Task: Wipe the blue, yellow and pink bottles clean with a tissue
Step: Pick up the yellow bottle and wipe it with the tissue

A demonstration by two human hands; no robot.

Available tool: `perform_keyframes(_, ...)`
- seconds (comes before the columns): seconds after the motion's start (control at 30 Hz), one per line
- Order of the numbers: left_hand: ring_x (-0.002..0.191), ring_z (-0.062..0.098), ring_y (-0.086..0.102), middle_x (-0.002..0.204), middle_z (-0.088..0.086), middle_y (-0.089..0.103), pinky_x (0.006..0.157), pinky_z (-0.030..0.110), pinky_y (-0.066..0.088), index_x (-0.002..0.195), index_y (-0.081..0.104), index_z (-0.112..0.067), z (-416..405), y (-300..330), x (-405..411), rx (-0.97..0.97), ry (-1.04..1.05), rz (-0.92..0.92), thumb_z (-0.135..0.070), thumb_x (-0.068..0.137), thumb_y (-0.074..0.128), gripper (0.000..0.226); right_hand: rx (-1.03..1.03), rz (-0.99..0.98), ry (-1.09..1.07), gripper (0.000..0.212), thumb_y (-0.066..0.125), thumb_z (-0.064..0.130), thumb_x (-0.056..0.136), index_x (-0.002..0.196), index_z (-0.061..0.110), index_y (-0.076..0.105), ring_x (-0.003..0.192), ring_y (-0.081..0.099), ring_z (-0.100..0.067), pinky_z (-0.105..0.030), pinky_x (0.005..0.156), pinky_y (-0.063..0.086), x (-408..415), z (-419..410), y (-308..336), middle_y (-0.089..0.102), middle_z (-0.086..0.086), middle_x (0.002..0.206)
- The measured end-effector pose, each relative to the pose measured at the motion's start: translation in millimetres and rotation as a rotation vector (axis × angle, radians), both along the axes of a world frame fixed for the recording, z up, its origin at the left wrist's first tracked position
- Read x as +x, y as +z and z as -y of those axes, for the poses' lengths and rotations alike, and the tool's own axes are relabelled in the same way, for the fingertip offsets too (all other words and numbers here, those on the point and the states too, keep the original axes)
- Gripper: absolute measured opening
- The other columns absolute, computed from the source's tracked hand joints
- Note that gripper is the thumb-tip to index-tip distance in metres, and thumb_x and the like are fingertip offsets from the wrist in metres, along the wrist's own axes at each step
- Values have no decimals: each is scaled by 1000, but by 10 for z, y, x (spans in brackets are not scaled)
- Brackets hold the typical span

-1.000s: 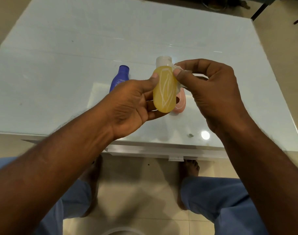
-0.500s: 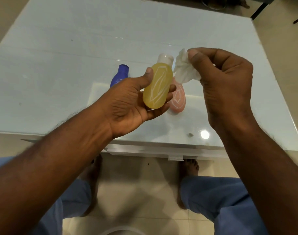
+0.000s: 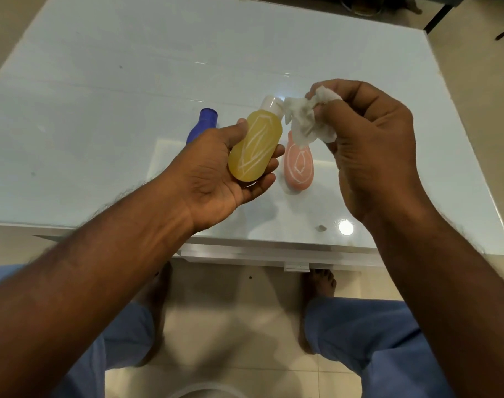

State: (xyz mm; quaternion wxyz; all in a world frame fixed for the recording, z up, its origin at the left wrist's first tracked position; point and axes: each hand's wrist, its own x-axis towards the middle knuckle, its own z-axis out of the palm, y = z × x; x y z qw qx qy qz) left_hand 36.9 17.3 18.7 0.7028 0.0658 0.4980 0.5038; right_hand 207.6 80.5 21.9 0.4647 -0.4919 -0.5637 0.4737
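There were three bottles: one yellow bottle (image 3: 255,146) with a white cap, one pink bottle (image 3: 299,167) to its right, and one blue bottle (image 3: 202,124) to the left and farther off. There was one crumpled white tissue (image 3: 306,119). Two hands were in view, a left hand (image 3: 216,179) and a right hand (image 3: 374,145). One counter (image 3: 130,81) carried the things. Two bare feet showed on the floor at the near side.

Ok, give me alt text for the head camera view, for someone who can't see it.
A person's left hand holds a yellow bottle with white scribbles above a white table, while the right hand pinches a crumpled tissue beside its cap. A pink bottle and a blue bottle lie on the table behind.
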Motion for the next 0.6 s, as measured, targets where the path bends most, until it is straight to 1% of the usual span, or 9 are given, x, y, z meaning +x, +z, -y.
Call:
perform_keyframes(0.07, 94, 24, 74, 118, 17, 78, 87, 39, 62, 129, 62, -7, -3, 0, 2, -5, 3, 1, -38, 108, 48, 40, -34, -32, 34, 15, 65, 12, 104, 111, 16, 78, 105, 79, -25, -50, 97, 68, -3, 5, 21, 79, -2, 106)
perform_keyframes(0.13, 94, 24, 74, 119, 17, 78, 87, 39, 62, 129, 62, -8, -3, 2, 2, -8, 5, 2, -38, 108, 48, 39, -63, -62, 61, 20, 60, 2, 107, 110, 14, 75, 104, 81, -23, -41, 91, 69, -12, 30, 44, 78, -2, 107)
perform_keyframes(0.2, 96, 24, 74, 118, 17, 78, 87, 39, 62, 127, 63, -8, -5, 7, 2, -8, 3, -3, -38, 108, 47, 39, -56, -56, 68, 21, 59, -3, 107, 114, 11, 72, 97, 81, -19, -32, 86, 68, -17, 46, 53, 77, -1, 102)
perform_keyframes(0.27, 96, 24, 74, 118, 17, 78, 86, 38, 62, 126, 63, -8, -6, 11, 0, -9, 6, -6, -38, 109, 47, 39, -41, -44, 65, 20, 62, -4, 105, 117, 11, 68, 91, 81, -18, -31, 85, 67, -20, 46, 54, 77, -1, 92)
perform_keyframes(0.3, 96, 24, 74, 117, 17, 78, 86, 38, 62, 126, 63, -8, -7, 12, 1, -8, 8, -7, -38, 109, 47, 38, -33, -39, 62, 18, 64, -3, 104, 117, 10, 68, 91, 82, -19, -30, 85, 67, -19, 40, 48, 78, -3, 91)
perform_keyframes(0.37, 94, 24, 75, 117, 17, 78, 85, 38, 63, 128, 62, -8, -7, 12, 2, -8, 12, -2, -38, 109, 47, 39, -16, -15, 69, 14, 69, 1, 103, 115, 7, 71, 97, 82, -23, -28, 85, 67, -17, 28, 35, 79, -9, 102)
perform_keyframes(0.47, 91, 24, 74, 119, 18, 77, 84, 38, 63, 129, 61, -7, -7, 10, 6, -11, 16, 9, -37, 109, 47, 39, -1, 3, 53, 14, 72, 2, 100, 111, 7, 79, 107, 80, -28, -37, 95, 68, -20, 10, 8, 80, -14, 112)
perform_keyframes(0.53, 92, 24, 74, 118, 18, 78, 85, 38, 63, 128, 61, -8, -7, 7, 6, -12, 18, 7, -38, 109, 47, 38, -3, -4, 30, 14, 74, 7, 96, 106, 11, 83, 111, 79, -28, -44, 104, 65, -30, 4, 8, 82, -10, 110)
perform_keyframes(0.6, 93, 23, 74, 118, 17, 78, 86, 38, 62, 126, 62, -8, -6, 6, 8, -12, 15, -1, -38, 109, 46, 38, -2, -7, 13, 16, 74, 15, 93, 106, 16, 84, 113, 78, -26, -46, 108, 63, -42, 5, 21, 83, -5, 111)
